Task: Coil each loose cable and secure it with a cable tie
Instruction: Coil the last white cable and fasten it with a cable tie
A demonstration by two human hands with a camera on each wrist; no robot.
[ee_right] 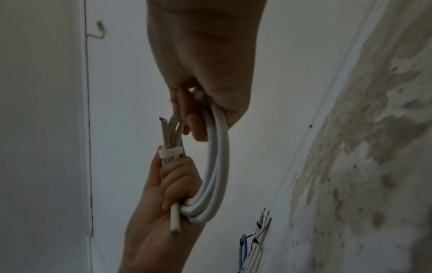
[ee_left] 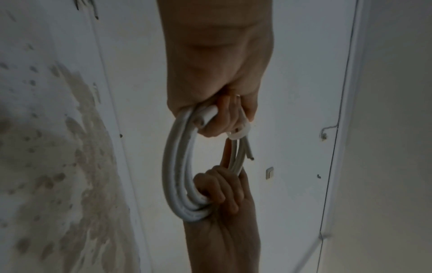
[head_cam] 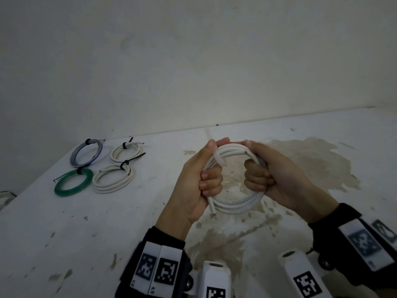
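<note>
A coiled white cable [head_cam: 234, 203] is held above the stained table [head_cam: 129, 222]. Its left side is gripped by the curled fingers of the left hand [head_cam: 197, 179], its right side by those of the right hand [head_cam: 272, 173]. A white cable tie [ee_right: 170, 152] is wrapped round the strands (beside the left fingers). Four tied coils [head_cam: 94, 166] lie well apart on the table, to the left.

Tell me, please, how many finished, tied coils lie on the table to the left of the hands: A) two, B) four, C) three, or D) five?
B: the head view shows a blue-grey coil, a green coil and two white coils, each bound with a dark tie.
</note>
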